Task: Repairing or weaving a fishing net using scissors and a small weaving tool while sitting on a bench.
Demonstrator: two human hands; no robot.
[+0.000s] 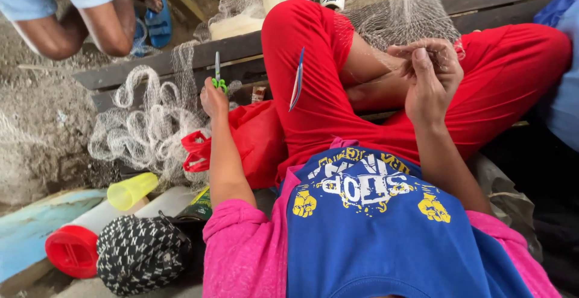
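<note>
The left hand was closed around small green-handled scissors, blades pointing up, just beside a crumpled red plastic bag. The right hand was pinched shut on pale fine-mesh fishing net draped over the red-trousered knee. A slim blue netting needle lay on the left thigh. Lower left stood a white plastic flask with a red lid, a translucent yellow cup and a black-and-white patterned pouch. More net spilled off the dark wooden plank platform onto sandy ground. Another person's bare leg showed beside blue sandals.
</note>
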